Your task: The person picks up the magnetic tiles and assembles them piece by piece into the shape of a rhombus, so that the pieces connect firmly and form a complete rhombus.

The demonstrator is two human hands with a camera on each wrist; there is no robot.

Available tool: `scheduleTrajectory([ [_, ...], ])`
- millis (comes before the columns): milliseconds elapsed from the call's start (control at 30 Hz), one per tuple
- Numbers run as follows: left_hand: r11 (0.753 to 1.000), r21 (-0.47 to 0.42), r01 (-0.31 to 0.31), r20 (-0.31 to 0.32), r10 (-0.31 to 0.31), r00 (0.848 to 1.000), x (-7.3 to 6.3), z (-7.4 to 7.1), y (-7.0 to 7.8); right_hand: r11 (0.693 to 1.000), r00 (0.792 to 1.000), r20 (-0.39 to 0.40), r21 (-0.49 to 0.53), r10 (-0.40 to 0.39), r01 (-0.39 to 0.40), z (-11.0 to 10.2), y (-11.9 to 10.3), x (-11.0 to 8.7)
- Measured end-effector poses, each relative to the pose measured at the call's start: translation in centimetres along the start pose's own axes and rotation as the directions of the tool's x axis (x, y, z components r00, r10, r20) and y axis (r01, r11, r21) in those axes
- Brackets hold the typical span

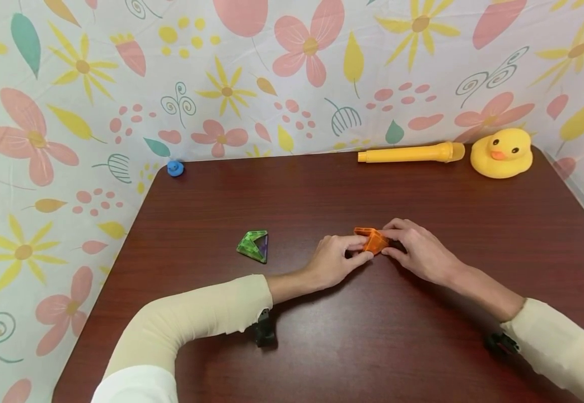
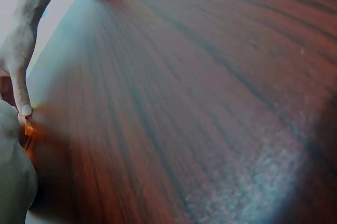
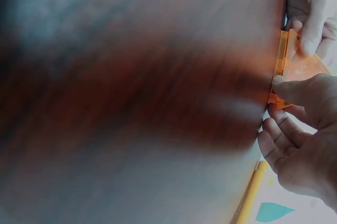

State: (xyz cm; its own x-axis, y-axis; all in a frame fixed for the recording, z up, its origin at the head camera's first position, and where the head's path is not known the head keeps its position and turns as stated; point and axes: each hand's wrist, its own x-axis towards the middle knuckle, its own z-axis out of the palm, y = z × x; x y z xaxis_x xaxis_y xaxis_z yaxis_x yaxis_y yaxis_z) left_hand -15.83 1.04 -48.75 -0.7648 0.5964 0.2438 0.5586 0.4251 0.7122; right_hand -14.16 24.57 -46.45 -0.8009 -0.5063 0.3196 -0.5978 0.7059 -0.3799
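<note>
Translucent orange magnetic tiles (image 1: 376, 243), joined at an angle, stand between both hands over the middle of the table. From the left, my left hand (image 1: 333, 260) pinches them between thumb and fingers. My right hand (image 1: 425, 254) grips their right side; in the right wrist view its thumb lies on the lower end of the orange tiles (image 3: 303, 68), with fingers beneath. Fingers cover part of the tiles. To the left of the left hand lies a green tile shape (image 1: 249, 246) with a purple piece at its right, touched by neither hand.
A yellow toy microphone (image 1: 407, 154) lies along the back edge of the dark wooden table (image 1: 312, 196). Beside it, a yellow rubber duck (image 1: 502, 154) sits in the back right corner. A small blue duck (image 1: 174, 168) stands at the back left. Behind hangs a flowered cloth (image 1: 266, 106).
</note>
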Motion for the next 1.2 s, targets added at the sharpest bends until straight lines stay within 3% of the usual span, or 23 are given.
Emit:
scheduleTrajectory([
  [267,0.999,-0.033,-0.043,0.010,0.043,0.999,0.0,-0.6,-0.6,1.000,1.000,0.016,0.000,0.010,-0.010,-0.1,0.0,0.0],
  [567,0.981,-0.156,-0.114,0.006,0.116,0.993,-1.1,-3.0,-2.1,0.999,0.999,0.019,0.045,0.027,-0.028,-0.2,-0.2,0.2],
  [800,0.978,-0.191,-0.086,0.042,0.096,0.994,-1.7,-5.2,-2.2,0.988,1.000,-0.006,0.155,0.003,-0.002,0.0,-0.3,0.6],
  [900,0.985,-0.152,-0.078,0.074,0.090,0.993,-1.8,-6.5,-1.8,0.980,1.000,0.017,0.199,0.022,-0.025,-0.1,-0.4,0.7],
  [1033,0.996,-0.036,-0.080,0.111,0.083,0.990,-1.9,-8.7,-0.9,0.973,0.997,0.057,0.220,0.058,-0.069,-0.1,-0.5,0.9],
  [1200,0.990,0.104,-0.096,0.133,0.082,0.988,-2.3,-12.0,-0.3,0.966,0.996,0.060,0.246,0.063,-0.076,-0.1,-0.7,1.1],
])
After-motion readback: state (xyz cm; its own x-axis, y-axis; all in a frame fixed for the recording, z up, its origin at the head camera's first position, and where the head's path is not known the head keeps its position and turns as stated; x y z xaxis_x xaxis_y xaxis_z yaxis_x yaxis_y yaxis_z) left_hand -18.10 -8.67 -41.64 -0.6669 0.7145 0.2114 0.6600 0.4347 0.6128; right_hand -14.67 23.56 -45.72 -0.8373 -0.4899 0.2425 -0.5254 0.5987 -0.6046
